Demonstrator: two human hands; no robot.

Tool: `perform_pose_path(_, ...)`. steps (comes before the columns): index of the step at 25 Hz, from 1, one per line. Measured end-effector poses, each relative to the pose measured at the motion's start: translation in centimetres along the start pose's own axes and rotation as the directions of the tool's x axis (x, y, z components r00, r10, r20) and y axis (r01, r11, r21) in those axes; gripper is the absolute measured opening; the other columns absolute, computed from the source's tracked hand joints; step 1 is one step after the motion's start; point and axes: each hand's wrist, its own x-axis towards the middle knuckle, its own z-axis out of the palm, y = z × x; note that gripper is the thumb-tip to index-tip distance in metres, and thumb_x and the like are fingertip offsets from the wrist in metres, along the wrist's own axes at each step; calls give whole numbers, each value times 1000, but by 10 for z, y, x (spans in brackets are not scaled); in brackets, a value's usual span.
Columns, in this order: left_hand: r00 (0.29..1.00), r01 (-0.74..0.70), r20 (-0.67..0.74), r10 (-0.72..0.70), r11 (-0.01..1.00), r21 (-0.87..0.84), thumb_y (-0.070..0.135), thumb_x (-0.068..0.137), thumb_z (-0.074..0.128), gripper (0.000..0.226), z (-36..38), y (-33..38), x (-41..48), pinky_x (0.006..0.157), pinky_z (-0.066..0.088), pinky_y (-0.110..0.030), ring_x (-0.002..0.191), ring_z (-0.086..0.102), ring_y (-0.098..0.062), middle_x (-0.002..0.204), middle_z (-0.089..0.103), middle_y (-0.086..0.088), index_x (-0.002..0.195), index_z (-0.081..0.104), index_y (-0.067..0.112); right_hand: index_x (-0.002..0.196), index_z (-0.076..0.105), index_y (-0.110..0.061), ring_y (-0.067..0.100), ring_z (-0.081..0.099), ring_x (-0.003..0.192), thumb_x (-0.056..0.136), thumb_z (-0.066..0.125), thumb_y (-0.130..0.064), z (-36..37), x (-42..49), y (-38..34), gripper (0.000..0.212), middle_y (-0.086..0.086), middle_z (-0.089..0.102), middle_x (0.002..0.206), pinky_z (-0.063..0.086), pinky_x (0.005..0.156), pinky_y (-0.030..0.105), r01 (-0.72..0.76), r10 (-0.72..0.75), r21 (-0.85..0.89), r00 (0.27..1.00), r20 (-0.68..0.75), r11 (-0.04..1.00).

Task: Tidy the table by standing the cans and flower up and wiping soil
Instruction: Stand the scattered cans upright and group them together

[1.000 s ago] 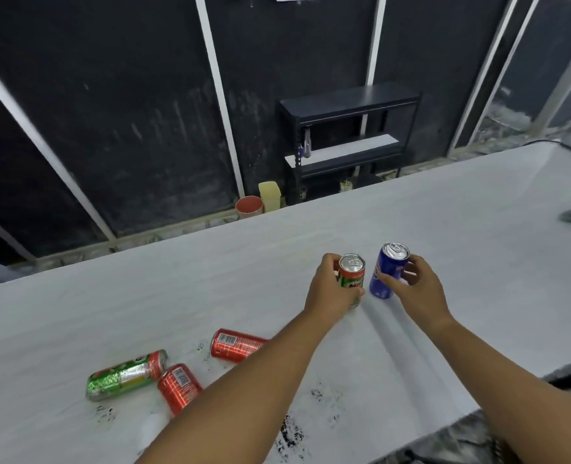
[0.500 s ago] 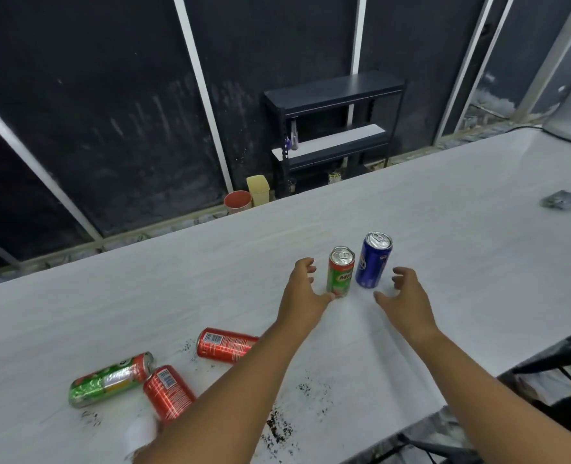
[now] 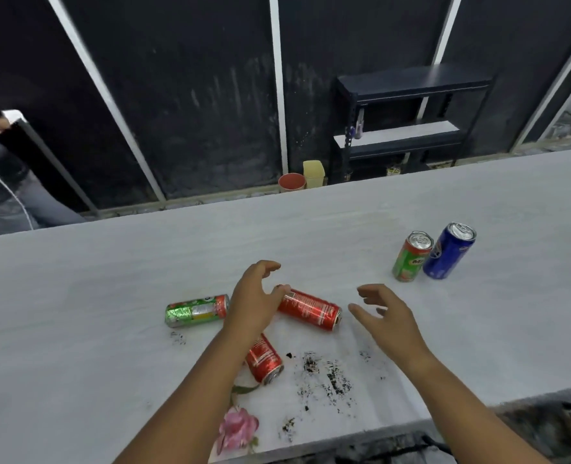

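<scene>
Two spread, empty hands flank the fallen red can (image 3: 309,309): left hand (image 3: 255,301) touching its far end, right hand (image 3: 386,316) just beside its near end.

Green Milo can (image 3: 411,256) and blue can (image 3: 448,250) stand far right; two red cans (image 3: 308,309) (image 3: 264,359), a green can (image 3: 196,310) and pink flower (image 3: 237,429) lie toppled amid soil (image 3: 331,376).

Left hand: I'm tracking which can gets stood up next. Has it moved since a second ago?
Yes. The left hand has left the upright green-and-red can and moved left, now open over the lying red can.
</scene>
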Motion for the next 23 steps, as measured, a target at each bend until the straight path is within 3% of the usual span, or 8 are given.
perform_pose_path(3, 1000, 14, 19, -15, 998, 54, 37, 94, 81, 39, -31, -20, -20, 103, 48, -31, 128, 54, 1, 138, 60, 22, 130, 65, 43, 127, 65, -42, -3, 59, 120, 84, 87, -45, 22, 3, -8, 48, -23, 64, 129, 44, 89, 14, 13, 0, -78, 987, 161, 997)
perform_pose_path(6, 986, 16, 161, -32, 995, 101, 36, 91, 83, 44, -56, -42, -41, 111, 49, -35, 134, 55, -3, 144, 59, 25, 130, 67, 50, 141, 60, -38, -5, 58, 117, 79, 91, -46, 36, 4, -7, 70, -18, 61, 133, 43, 90, 10, 34, 9, -151, 961, 275, 988)
perform_pose_path(10, 915, -154, 402, 45, 958, 243, 45, 84, 88, 62, -66, -59, -58, 128, 21, -36, 153, 25, 8, 157, 50, 30, 140, 62, 53, 146, 57, -35, 10, 61, 120, 79, 92, -39, 47, -1, -1, 75, -13, 65, 134, 53, 106, 39, 99, -41, -259, 974, 223, 961)
perform_pose_path(12, 878, -199, 476, 57, 947, 252, 47, 83, 88, 67, -65, -61, -58, 128, 9, -35, 155, 13, 10, 161, 45, 31, 143, 60, 53, 144, 59, -33, 12, 63, 118, 81, 92, -34, 49, -1, 1, 71, -10, 68, 131, 54, 104, 43, 101, -53, -248, 980, 193, 963)
perform_pose_path(15, 833, -278, 548, 80, 916, 289, 53, 81, 88, 71, -62, -59, -50, 132, -3, -39, 159, 9, 6, 165, 43, 26, 146, 60, 49, 143, 60, -33, 7, 63, 115, 81, 92, -32, 50, -2, 2, 70, -11, 68, 130, 55, 101, 36, 98, -58, -224, 982, 182, 970)
perform_pose_path(19, 789, -351, 609, 82, 873, 337, 55, 80, 88, 74, -59, -54, -38, 135, -2, -46, 163, 9, -1, 166, 42, 22, 148, 60, 47, 142, 59, -36, -19, 56, 110, 82, 91, -32, 50, -6, 4, 68, -19, 64, 126, 44, 84, 6, 87, -55, -189, 984, 170, 978)
perform_pose_path(23, 733, -430, 678, 59, 813, 393, 55, 78, 89, 81, -57, -48, -29, 134, 0, -45, 164, 6, -5, 171, 35, 21, 152, 54, 49, 137, 58, -42, -17, 55, 115, 82, 91, -27, 50, -10, 7, 66, -23, 61, 126, 49, 92, 13, 79, -65, -100, 989, 134, 992)
